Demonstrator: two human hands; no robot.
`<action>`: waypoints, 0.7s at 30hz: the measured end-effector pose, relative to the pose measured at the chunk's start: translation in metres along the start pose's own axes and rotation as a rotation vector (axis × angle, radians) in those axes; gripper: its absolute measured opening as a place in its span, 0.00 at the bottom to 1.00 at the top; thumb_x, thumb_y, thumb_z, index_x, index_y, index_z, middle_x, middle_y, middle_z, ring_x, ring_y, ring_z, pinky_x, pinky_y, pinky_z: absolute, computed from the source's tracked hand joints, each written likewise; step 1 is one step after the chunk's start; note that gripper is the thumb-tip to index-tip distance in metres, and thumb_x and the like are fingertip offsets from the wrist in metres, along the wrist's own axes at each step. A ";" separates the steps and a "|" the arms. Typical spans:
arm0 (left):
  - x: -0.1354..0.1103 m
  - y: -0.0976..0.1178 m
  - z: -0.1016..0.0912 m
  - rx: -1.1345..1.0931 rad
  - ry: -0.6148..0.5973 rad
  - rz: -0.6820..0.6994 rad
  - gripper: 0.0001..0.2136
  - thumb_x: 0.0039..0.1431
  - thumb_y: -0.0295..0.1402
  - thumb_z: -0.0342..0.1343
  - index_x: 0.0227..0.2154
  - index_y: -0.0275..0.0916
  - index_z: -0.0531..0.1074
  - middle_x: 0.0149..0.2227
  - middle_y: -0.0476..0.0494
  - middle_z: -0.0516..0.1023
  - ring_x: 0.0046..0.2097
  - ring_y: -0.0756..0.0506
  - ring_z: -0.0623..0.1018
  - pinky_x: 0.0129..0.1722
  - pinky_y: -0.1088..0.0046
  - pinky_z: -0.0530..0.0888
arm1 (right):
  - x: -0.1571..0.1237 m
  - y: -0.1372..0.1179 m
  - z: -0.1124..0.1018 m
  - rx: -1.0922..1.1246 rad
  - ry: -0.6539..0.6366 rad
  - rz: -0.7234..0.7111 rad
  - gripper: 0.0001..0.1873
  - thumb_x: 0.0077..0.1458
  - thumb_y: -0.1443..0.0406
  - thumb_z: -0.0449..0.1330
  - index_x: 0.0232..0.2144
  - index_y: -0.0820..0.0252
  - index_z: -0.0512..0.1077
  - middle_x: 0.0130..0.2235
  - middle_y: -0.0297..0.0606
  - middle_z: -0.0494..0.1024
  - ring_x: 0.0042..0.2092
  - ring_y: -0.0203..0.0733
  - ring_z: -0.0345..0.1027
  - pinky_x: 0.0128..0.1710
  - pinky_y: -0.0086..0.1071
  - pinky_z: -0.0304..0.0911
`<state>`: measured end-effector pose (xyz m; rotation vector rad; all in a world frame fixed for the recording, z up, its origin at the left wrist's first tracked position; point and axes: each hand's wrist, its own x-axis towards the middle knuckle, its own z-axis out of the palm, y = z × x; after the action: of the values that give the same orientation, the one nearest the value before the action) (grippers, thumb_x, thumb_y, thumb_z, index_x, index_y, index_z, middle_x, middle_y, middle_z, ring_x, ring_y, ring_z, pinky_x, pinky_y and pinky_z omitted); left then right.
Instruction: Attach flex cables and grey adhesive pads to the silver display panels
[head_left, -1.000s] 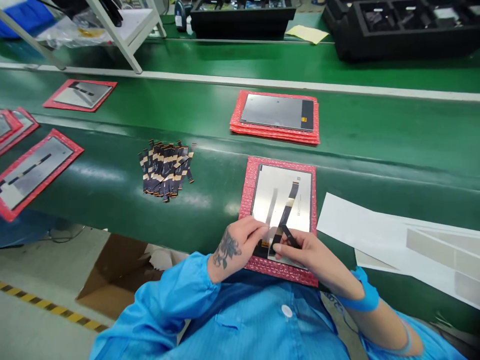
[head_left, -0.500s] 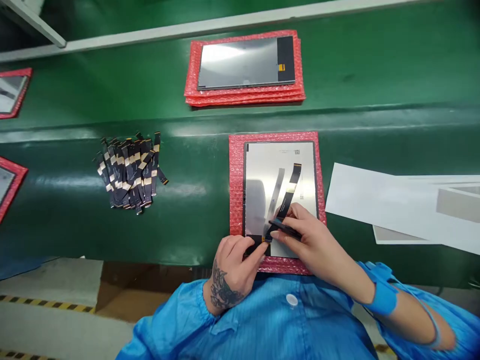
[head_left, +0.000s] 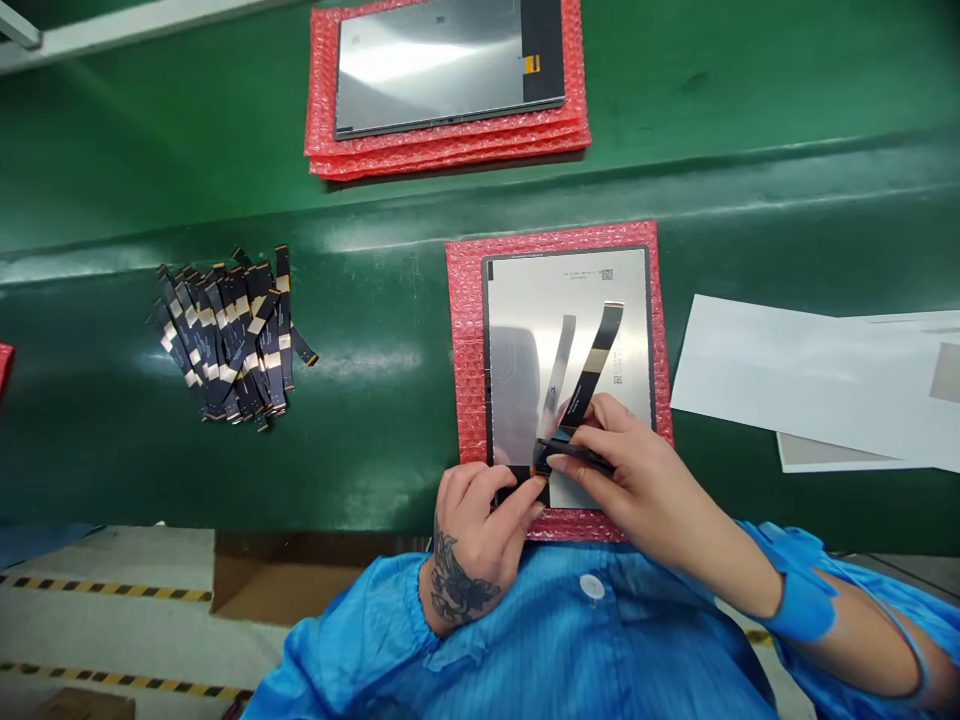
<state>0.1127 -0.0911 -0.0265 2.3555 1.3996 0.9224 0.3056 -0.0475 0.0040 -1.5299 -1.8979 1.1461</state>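
Note:
A display panel (head_left: 517, 300), silver-backed with a black strip along its near edge, lies on red bubble wrap (head_left: 471, 400). Slanting across it is a black flex cable (head_left: 589, 375) with a gold band; its near end meets the small orange connector at the strip, and its reflection shows on the panel. My left hand (head_left: 476, 540) is closed at the panel's near edge, index fingertip on the connector, thumb partly hidden. Black tweezers (head_left: 581, 455) are pinched in my right hand (head_left: 634, 470), their tips over the cable's near end. The exact contact there is too small to make out.
A pile of flex cables (head_left: 232, 340) lies left on the green mat (head_left: 360, 400). Another display panel (head_left: 427, 70) rests on stacked red bubble wrap (head_left: 450, 140) at the back. White sheets (head_left: 787, 370) overlap at right. A blue strap (head_left: 802, 595) circles my right forearm.
The camera view has shifted and moved closer to the bench. Both hands stay at the cable's near end, the tweezers in almost the same spot on the panel.

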 end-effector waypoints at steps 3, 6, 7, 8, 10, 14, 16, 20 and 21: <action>-0.005 -0.002 0.000 0.013 0.029 0.061 0.09 0.64 0.27 0.55 0.43 0.42 0.78 0.34 0.45 0.76 0.38 0.46 0.72 0.40 0.68 0.74 | 0.000 -0.001 0.001 -0.024 -0.005 -0.022 0.12 0.60 0.70 0.57 0.24 0.57 0.67 0.34 0.36 0.67 0.32 0.38 0.66 0.31 0.32 0.63; -0.009 -0.004 0.000 0.031 0.020 0.088 0.11 0.63 0.25 0.55 0.43 0.43 0.78 0.34 0.45 0.76 0.38 0.46 0.72 0.41 0.67 0.74 | 0.001 -0.004 0.001 -0.076 -0.014 -0.044 0.13 0.59 0.72 0.56 0.23 0.58 0.66 0.34 0.36 0.66 0.32 0.39 0.65 0.29 0.32 0.62; -0.010 -0.004 -0.001 0.033 0.013 0.091 0.11 0.62 0.25 0.55 0.43 0.43 0.78 0.35 0.44 0.76 0.38 0.46 0.72 0.41 0.67 0.74 | 0.001 -0.005 0.001 -0.097 -0.019 -0.049 0.13 0.60 0.72 0.56 0.23 0.58 0.65 0.34 0.37 0.66 0.32 0.39 0.64 0.29 0.32 0.62; -0.010 -0.005 -0.001 0.030 0.010 0.093 0.11 0.62 0.25 0.55 0.43 0.42 0.78 0.35 0.44 0.76 0.38 0.46 0.72 0.41 0.67 0.73 | 0.001 -0.005 0.001 -0.117 -0.023 -0.051 0.13 0.60 0.73 0.55 0.23 0.59 0.65 0.34 0.37 0.65 0.32 0.39 0.64 0.29 0.32 0.62; -0.009 -0.005 0.000 0.022 0.010 0.095 0.11 0.61 0.24 0.56 0.43 0.40 0.79 0.35 0.43 0.75 0.38 0.46 0.72 0.42 0.67 0.73 | 0.002 -0.006 0.001 -0.146 -0.028 -0.054 0.13 0.60 0.73 0.55 0.24 0.59 0.66 0.33 0.37 0.64 0.32 0.40 0.64 0.30 0.33 0.62; -0.007 -0.005 0.000 0.020 0.036 0.101 0.10 0.61 0.23 0.56 0.41 0.38 0.79 0.34 0.44 0.75 0.38 0.46 0.72 0.40 0.68 0.73 | 0.002 -0.004 0.001 -0.138 -0.009 -0.073 0.12 0.59 0.73 0.57 0.24 0.59 0.66 0.33 0.36 0.64 0.31 0.40 0.64 0.28 0.33 0.62; -0.007 -0.004 0.000 0.022 0.037 0.101 0.09 0.62 0.23 0.55 0.41 0.38 0.78 0.34 0.44 0.75 0.38 0.47 0.72 0.40 0.68 0.73 | 0.002 -0.003 0.002 -0.132 -0.004 -0.077 0.12 0.58 0.74 0.58 0.23 0.59 0.66 0.32 0.35 0.64 0.31 0.40 0.64 0.28 0.33 0.62; -0.007 -0.004 0.000 0.022 0.027 0.093 0.09 0.63 0.24 0.55 0.41 0.38 0.78 0.34 0.43 0.75 0.38 0.46 0.71 0.41 0.68 0.72 | 0.002 -0.004 0.002 -0.126 -0.011 -0.069 0.13 0.57 0.74 0.57 0.23 0.59 0.65 0.32 0.35 0.64 0.31 0.41 0.64 0.28 0.34 0.63; -0.007 -0.004 0.000 0.022 0.027 0.092 0.09 0.63 0.24 0.55 0.41 0.38 0.78 0.34 0.43 0.75 0.38 0.46 0.71 0.41 0.68 0.72 | 0.002 -0.005 0.002 -0.123 -0.012 -0.067 0.13 0.57 0.74 0.57 0.23 0.59 0.65 0.32 0.35 0.64 0.31 0.41 0.64 0.28 0.34 0.63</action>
<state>0.1077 -0.0949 -0.0310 2.4516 1.3272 0.9704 0.3006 -0.0466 0.0062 -1.5133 -2.0456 1.0291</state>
